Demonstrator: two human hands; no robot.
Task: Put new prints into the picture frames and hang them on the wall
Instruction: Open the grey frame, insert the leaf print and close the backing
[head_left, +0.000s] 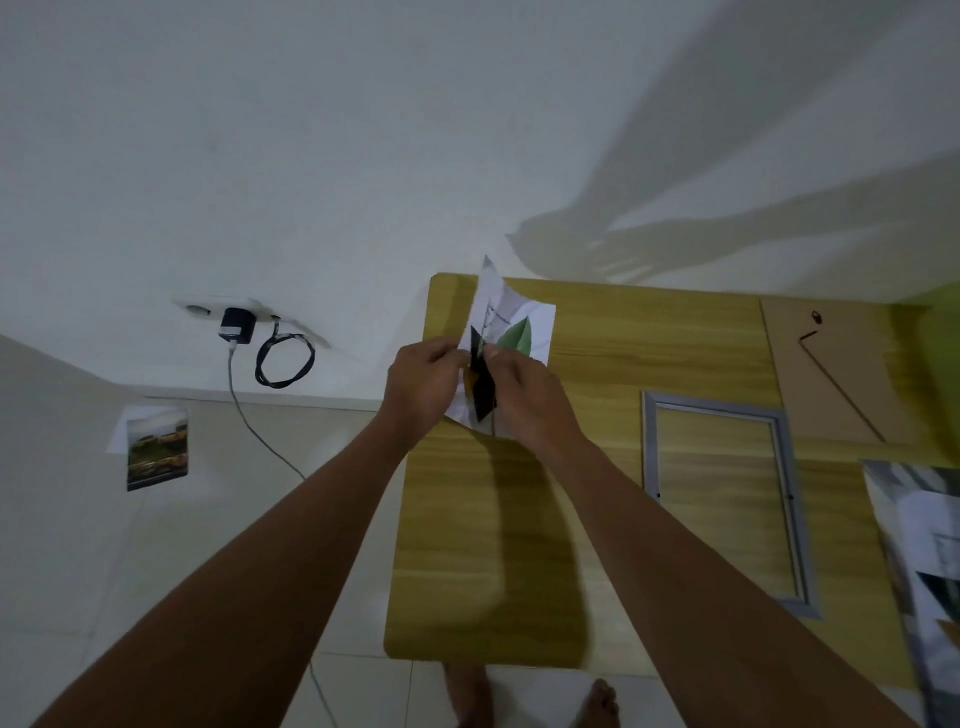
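Both my hands hold a bent white print (511, 322) with a green leaf and black and orange shapes, lifted above the wooden table (467, 545). My left hand (423, 384) pinches its left edge and my right hand (524, 395) grips it from the right. An empty grey picture frame (789, 509) lies flat on the table to the right. Its brown backing board (836, 374) with a hanger lies further back. Another print (930, 561), in grey tones, lies at the right edge.
A landscape photo print (156, 449) lies on the tiled floor at the left. A black charger (236, 325) sits in a wall socket with a coiled cable (285, 364) beside it. My bare feet (597, 704) stand at the table's near edge. The white wall rises behind.
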